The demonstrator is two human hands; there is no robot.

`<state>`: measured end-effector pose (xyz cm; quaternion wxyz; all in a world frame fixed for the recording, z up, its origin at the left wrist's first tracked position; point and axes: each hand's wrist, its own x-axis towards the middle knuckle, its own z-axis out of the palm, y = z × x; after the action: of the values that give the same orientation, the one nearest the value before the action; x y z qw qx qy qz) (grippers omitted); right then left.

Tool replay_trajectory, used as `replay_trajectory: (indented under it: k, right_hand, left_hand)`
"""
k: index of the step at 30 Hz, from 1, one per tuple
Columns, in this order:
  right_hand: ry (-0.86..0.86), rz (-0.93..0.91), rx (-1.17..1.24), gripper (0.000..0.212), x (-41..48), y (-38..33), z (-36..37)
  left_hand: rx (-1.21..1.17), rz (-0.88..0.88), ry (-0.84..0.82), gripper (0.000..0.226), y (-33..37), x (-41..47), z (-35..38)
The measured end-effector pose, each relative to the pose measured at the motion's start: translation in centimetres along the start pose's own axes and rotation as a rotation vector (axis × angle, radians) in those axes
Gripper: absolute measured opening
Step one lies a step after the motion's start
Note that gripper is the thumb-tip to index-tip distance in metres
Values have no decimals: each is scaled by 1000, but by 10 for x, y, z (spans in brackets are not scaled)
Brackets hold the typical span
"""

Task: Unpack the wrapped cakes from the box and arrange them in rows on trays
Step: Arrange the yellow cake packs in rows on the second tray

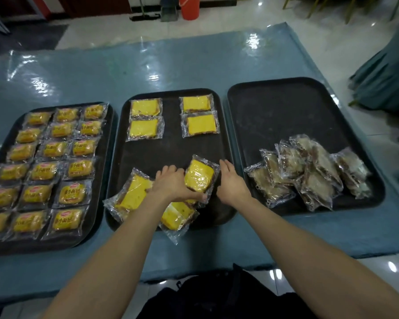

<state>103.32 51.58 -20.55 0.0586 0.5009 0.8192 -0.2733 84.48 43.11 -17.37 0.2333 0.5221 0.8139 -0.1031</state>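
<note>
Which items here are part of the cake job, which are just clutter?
Job:
- left hand gripping a yellow cake packet
- right hand, open
- middle tray, loose yellow packets
- filled left tray
- right tray, brown cake pile

Clutter:
- orange bucket
- mop
- black bag

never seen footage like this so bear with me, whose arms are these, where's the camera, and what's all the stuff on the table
There is no machine: these are a person's bare arms, filmed by one wide-angle camera on their head, looking down. Three dark trays sit on a blue-covered table. The left tray holds neat rows of small wrapped yellow cakes. The middle tray has four wrapped yellow slices laid out at the far end and loose ones near. The right tray carries a pile of brown wrapped cakes. The left hand has its grip on one tilted yellow slice; the right hand is open beside it.
</note>
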Motion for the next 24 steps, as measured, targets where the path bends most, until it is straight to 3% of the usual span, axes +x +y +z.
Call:
replay_trajectory:
  k: [2,5,9,12,15,19,24]
  right_hand:
    - [-37,-20,-39,104,10,0,-1]
    - [-60,-19,-54,102,23,1,-3]
    - [64,14,3,69,37,11,-3]
    - [106,42,25,47,45,13,-5]
    - [102,51,8,50,51,9,-4]
    - [123,34,-8,56,59,5,2]
    - [197,37,-51,57,74,2,-1]
  left_hand:
    - [13,16,-31,148,10,3,7]
    - [42,79,54,137,16,13,18]
    - [-63,77,148,129,-2,33,2]
    - [-247,-23,221,101,-22,49,-15]
    - [-327,31,95,78,-23,58,-15]
    - [-368,58,83,99,-17,64,-5]
    - [-344,48,208,98,-14,81,7]
